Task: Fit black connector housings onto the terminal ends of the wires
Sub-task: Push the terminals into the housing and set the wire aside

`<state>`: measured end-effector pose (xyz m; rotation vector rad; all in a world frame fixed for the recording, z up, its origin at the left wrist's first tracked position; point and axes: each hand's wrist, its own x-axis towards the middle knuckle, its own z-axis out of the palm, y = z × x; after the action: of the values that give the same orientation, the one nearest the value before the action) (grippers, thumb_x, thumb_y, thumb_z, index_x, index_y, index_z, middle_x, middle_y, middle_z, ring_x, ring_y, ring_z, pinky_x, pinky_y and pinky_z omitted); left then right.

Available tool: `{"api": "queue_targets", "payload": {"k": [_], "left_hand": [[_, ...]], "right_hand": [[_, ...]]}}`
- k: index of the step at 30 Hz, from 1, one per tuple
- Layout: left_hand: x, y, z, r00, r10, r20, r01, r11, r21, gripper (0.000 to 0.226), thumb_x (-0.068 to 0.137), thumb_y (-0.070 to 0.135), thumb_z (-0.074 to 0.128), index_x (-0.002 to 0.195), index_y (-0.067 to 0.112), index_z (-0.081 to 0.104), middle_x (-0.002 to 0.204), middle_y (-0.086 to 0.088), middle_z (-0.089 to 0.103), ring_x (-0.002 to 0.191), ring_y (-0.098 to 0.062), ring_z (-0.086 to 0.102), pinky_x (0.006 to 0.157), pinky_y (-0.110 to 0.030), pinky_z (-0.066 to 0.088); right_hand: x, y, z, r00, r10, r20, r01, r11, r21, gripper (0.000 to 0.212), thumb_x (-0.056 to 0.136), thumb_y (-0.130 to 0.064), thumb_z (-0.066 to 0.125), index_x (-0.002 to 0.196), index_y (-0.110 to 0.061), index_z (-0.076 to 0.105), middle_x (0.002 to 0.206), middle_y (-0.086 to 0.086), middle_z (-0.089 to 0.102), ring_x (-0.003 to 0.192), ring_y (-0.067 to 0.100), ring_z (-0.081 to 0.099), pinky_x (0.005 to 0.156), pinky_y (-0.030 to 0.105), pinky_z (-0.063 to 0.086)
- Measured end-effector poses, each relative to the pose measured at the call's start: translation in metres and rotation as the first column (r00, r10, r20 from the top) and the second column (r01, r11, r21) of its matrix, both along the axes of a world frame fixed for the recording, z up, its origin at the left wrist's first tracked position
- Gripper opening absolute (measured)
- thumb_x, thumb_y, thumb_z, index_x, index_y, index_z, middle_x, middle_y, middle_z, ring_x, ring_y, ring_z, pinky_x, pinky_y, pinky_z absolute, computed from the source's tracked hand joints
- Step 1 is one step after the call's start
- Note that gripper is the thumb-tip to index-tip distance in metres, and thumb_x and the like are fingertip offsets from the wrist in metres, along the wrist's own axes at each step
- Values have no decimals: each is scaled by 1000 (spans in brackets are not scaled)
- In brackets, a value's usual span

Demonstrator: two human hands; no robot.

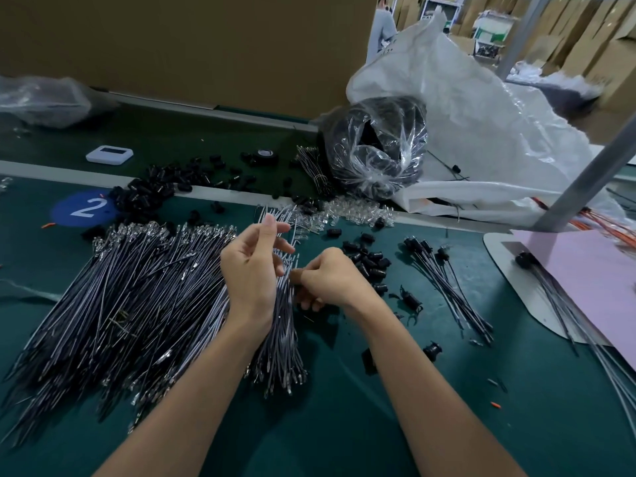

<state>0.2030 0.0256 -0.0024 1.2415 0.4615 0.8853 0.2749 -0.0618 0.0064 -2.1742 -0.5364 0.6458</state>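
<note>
Our left hand (253, 270) loosely gripped the wires (282, 332), which ran away from us; our right hand (330, 278), curled, pinched at their edge. The housings (370, 261) lay just rightward, nearest that hand.

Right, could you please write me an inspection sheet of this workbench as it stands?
Surface: green bench mat, with a blue "2" marker at rear left.
Job's things: large loose wire pile on the left; black connector housings right of the hands; fitted wires further right.
Clutter: clear plastic parts, tape roll, white device, clear bag of black parts.
Grippers: left hand holds a wire bundle; right hand, fingers curled, pinches at that bundle.
Cables: orange wires at the right edge.
Surroundings: white sack, cardboard wall, a person behind.
</note>
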Motion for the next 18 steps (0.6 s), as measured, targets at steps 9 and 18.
{"api": "queue_targets", "payload": {"k": [9, 18], "left_hand": [[-1, 1, 3, 998, 7, -66, -1, 996, 94, 17, 98, 20, 57, 89, 21, 71, 66, 3, 68, 50, -8, 53, 47, -16, 44], [-1, 19, 3, 865, 284, -413, 58, 762, 645, 32, 88, 12, 70, 117, 26, 65, 102, 9, 69, 67, -13, 57, 63, -35, 54]], "right_hand": [[16, -52, 27, 876, 118, -468, 282, 661, 695, 18, 78, -7, 68, 95, -2, 72, 68, 5, 65, 50, 6, 50, 47, 11, 43], [12, -68, 16, 853, 25, -521, 437, 514, 739, 8, 78, -9, 63, 84, -4, 62, 60, 3, 57, 45, 6, 50, 41, 13, 40]]}}
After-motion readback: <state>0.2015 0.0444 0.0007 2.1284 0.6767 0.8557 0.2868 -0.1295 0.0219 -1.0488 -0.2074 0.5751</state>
